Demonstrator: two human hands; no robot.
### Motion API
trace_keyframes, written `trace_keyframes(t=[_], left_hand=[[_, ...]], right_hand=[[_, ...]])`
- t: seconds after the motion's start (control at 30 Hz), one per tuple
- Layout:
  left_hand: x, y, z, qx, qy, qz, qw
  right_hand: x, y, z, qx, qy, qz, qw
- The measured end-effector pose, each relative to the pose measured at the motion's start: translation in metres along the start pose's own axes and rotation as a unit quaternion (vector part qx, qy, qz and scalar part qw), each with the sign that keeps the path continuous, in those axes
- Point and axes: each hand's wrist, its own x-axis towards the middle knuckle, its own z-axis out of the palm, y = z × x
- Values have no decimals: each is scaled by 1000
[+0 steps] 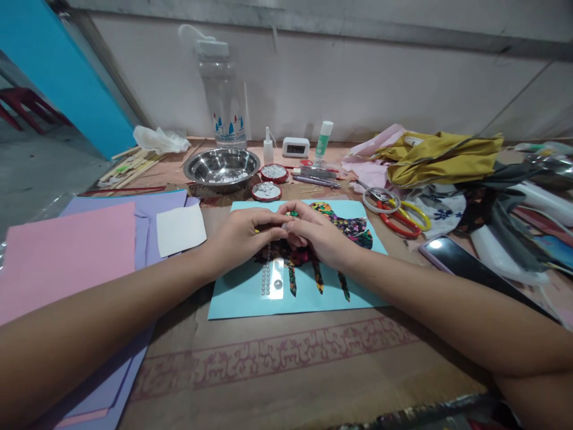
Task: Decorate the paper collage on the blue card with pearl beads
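Head view: showing the left hand and right hand, meeting at the centre of the frame above a light-blue card.
Grip: narrow on both sides, fingers and thumbs drawn close together; cannot tell whether pinching anything, owing to the overlap.
Pearl sheet: just below centre, partly under the left hand; clear, beaded in rows; probably light, thin, bendy and slick; best taken by the lower edge, away from the beads.
Floral cut-out: on the card, right of centre, partly covered by both hands; seemingly thin and soft, likely to crease at the narrow lower strips; better held flat by the broad part.
Upper centre: steel bowl, red-rimmed dish, glue stick.
Left: pink sheet, white square.
In the way: chiefly the hands themselves; at right on the desk, scissors close beside the card, phone farther off.
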Motion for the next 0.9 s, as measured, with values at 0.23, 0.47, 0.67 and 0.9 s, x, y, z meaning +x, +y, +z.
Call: trace_keyframes(t=[0.23,0.47,0.67,0.9], left_hand=[[-1,0,1,38,5,38,999],[-2,-2,2,42,15,48,998],[-2,-3,3,61,13,81,995],[-4,-1,4,121,15,115,986]], right_hand=[[0,0,0,-26,-7,1,1000],[1,0,1,-16,2,4,1000],[0,-1,1,-13,-3,9,1000],[0,0,2,-11,7,4,1000]])
